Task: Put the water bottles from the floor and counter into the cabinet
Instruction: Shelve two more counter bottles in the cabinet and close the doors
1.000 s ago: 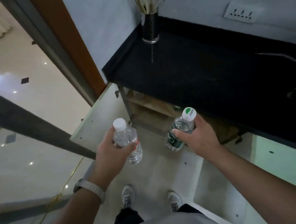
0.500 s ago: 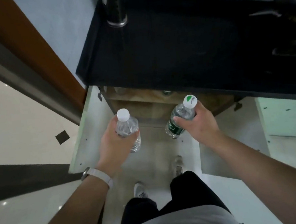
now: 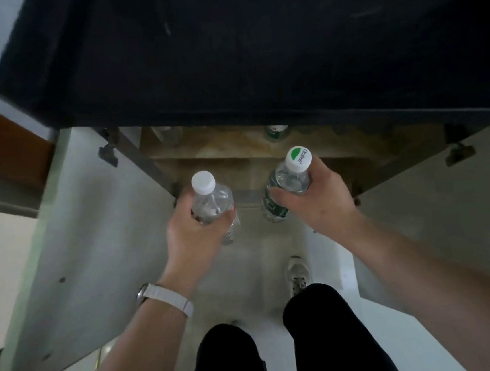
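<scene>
Left hand (image 3: 196,232) wraps white-capped water bottle (image 3: 212,202); right hand (image 3: 311,200) wraps green-capped water bottle (image 3: 289,181). Both upright, held before open cabinet (image 3: 222,153) under black counter (image 3: 254,49), judged ready for shelving. Doors swung wide for access.

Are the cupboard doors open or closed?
Open. The left cabinet door and right cabinet door are swung out, and the wooden shelf inside shows under the black counter.
</scene>
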Available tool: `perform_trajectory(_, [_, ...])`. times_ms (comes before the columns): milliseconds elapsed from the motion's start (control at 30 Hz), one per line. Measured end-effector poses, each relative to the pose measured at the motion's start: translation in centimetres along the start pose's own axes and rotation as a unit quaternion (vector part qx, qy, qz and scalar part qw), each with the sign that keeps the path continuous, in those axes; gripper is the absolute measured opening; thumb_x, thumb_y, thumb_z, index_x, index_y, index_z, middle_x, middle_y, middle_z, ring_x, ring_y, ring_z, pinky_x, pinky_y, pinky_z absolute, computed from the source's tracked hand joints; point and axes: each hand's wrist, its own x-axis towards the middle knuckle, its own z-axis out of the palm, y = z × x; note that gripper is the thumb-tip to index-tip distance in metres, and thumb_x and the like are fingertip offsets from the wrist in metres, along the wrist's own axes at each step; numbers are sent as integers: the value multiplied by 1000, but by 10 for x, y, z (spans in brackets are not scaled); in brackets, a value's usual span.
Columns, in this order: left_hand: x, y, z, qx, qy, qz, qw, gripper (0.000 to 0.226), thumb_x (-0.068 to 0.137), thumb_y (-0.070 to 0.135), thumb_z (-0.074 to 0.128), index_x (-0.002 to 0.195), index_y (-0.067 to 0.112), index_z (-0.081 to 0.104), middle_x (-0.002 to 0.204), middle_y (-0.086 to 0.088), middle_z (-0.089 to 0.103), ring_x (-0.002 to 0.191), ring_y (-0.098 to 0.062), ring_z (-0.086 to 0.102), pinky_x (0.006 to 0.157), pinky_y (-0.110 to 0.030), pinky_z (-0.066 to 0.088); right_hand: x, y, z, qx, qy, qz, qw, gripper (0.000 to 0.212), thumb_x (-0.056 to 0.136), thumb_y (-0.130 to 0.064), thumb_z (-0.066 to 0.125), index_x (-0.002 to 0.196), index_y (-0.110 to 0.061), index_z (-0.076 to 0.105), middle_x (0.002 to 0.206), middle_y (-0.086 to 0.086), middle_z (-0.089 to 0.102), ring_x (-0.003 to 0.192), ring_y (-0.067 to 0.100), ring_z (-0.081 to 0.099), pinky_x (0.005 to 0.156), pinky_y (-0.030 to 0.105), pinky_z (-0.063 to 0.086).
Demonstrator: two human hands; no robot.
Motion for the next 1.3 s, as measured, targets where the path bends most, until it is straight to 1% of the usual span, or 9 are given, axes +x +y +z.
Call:
perform_trajectory(100, [30, -30, 28, -16, 8, 32, 999, 55, 68, 30, 90, 113, 39, 61, 104, 16, 70, 100, -9, 68, 90, -46, 57, 28, 32, 18, 24, 17, -33, 999, 49, 74, -41, 82, 112, -34, 50, 99, -17, 64, 92, 4, 63, 84, 33, 57])
perform_trajectory(233, [69, -48, 49, -1, 26, 101, 995, 58, 67, 30, 91, 105, 57, 56, 103, 27, 68, 98, 2, 65, 90, -35, 57, 64, 62, 39, 49, 44, -110, 992, 54, 73, -41, 81, 117, -33, 51, 105, -16, 65, 98, 1, 64, 87, 29, 56])
perform_trajectory(333, [100, -52, 59, -11, 44, 153, 987, 62, 68, 32, 90, 119, 48, 58, 108, 25, 68, 99, 5, 65, 87, -31, 56, 93, 73, 51, 79, 64, -150, 983, 52, 75, -36, 82, 117, -35, 50, 103, -20, 64, 97, -6, 62, 83, 19, 53])
perform_trajectory(400, [117, -50, 62, -12, 65, 199, 978, 66, 70, 32, 89, 128, 37, 57, 114, 19, 68, 103, 3, 65, 89, -30, 56, 112, 77, 54, 93, 83, -175, 977, 53, 76, -37, 81, 119, -34, 50, 105, -19, 64, 98, -5, 63, 84, 20, 54])
perform_trajectory(600, [163, -39, 61, -23, 105, 276, 955, 67, 69, 36, 87, 129, 33, 58, 118, 16, 69, 110, -5, 66, 94, -40, 55, 160, 65, 63, 80, 130, -232, 961, 56, 78, -41, 79, 122, -38, 44, 107, -23, 57, 102, -5, 57, 85, 19, 48])
perform_trajectory(767, [195, -24, 56, -25, 108, 277, 955, 61, 68, 35, 88, 122, 38, 60, 114, 17, 70, 107, -5, 67, 95, -41, 55, 189, 46, 74, 58, 128, -235, 962, 55, 78, -46, 78, 121, -36, 46, 97, -24, 55, 88, -7, 55, 70, 9, 40])
perform_trajectory(867, [213, -21, 54, -14, 104, 285, 953, 57, 71, 31, 88, 121, 34, 61, 112, 15, 71, 104, -4, 67, 94, -40, 56, 204, 39, 84, 47, 131, -236, 962, 63, 76, -48, 78, 129, -28, 49, 113, -18, 60, 103, 4, 58, 79, 20, 49])
perform_trajectory(967, [231, -23, 55, -6, 107, 283, 953, 62, 72, 33, 88, 126, 32, 58, 117, 14, 68, 109, -7, 65, 96, -41, 55, 217, 37, 96, 53, 124, -219, 966, 61, 75, -47, 79, 126, -28, 51, 113, -12, 63, 104, 10, 61, 89, 34, 54])
perform_trajectory(1300, [251, -43, 70, -36, 91, 269, 958, 68, 80, 43, 81, 137, 29, 47, 123, 18, 63, 114, -3, 60, 101, -32, 50, 234, 36, 127, 76, 153, -217, 961, 70, 79, -43, 77, 136, -33, 40, 121, -13, 59, 106, 5, 55, 86, 25, 45])
